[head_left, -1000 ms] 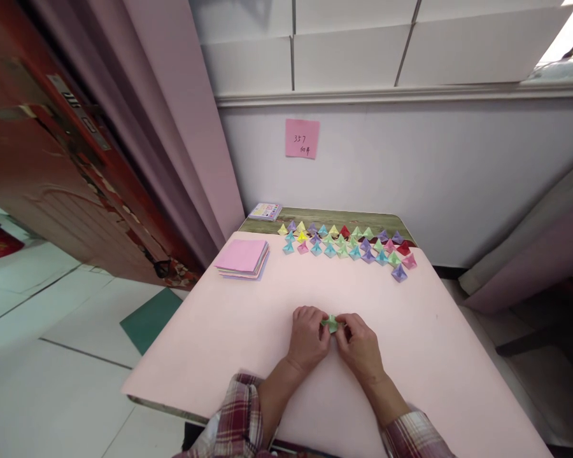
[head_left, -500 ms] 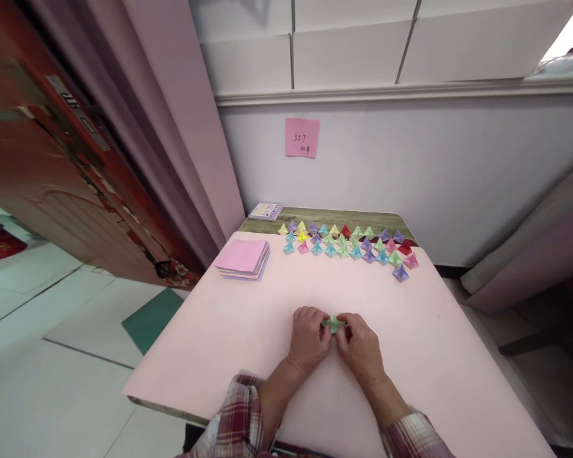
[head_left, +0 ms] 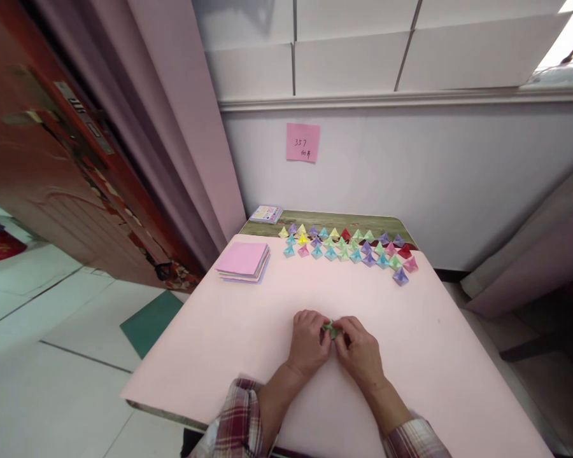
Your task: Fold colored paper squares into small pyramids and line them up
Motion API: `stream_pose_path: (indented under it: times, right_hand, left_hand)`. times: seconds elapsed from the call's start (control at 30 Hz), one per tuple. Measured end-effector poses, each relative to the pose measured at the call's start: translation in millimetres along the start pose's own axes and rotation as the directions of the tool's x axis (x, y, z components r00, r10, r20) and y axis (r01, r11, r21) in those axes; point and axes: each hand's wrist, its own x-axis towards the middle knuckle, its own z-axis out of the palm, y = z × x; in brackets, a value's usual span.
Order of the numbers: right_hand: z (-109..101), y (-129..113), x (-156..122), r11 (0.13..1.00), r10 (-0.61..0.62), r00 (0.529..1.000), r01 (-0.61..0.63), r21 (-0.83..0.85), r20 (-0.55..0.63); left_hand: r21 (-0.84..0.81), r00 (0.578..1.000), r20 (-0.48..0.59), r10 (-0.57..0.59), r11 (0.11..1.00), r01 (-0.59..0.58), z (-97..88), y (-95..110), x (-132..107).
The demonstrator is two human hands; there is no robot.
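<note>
A small green folded paper piece (head_left: 333,331) is pinched between my two hands, just above the pink tabletop or on it; I cannot tell which. My left hand (head_left: 309,340) grips its left side with thumb and fingertips. On the other side, my right hand (head_left: 360,348) holds it with fingers curled inward. The fingers cover much of the paper. Beyond the hands, several rows of small pointed origami pieces (head_left: 356,255) in blue, green, yellow, purple, pink and red stand along the far part of the table. A purple origami piece (head_left: 400,276) sits nearest at the right end.
A stack of square coloured paper (head_left: 242,261), pink on top, lies at the table's left. Behind it, a small pack (head_left: 266,214) rests in the far corner. The pink-covered table (head_left: 210,356) meets a wall bearing a pink note (head_left: 303,142). A red door (head_left: 52,165) stands left.
The right fingers have shifted slightly inward over the green paper, and less of it shows. The left hand stays nearly in place. The whole view has tilted slightly.
</note>
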Motion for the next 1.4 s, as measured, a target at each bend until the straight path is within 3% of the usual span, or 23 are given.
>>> stream_pose_path:
  times: [0.2,0.5,1.13,1.4]
  right_hand:
    - [2,3,0,0.999,0.040,0.998,-0.042,-0.023,-0.058]
    - [1,-1,2,0.997,0.071,0.997,-0.071,0.007,0.010]
    - [-1,4,3,0.994,0.068,0.998,-0.069,0.079,0.008]
    - [-2,7,1,0.994,0.047,0.999,-0.049,0.093,0.017]
  left_hand:
    - [0.008,1.000,0.001,0.002,1.000,-0.002,-2.4,3,1]
    - [0.029,1.000,-0.006,-0.016,0.999,0.016,0.0,5,2]
    - [0.176,0.981,0.152,-0.121,0.980,0.093,-2.1,12,15]
    - [0.182,0.983,0.141,-0.117,0.979,0.090,-3.7,14,17]
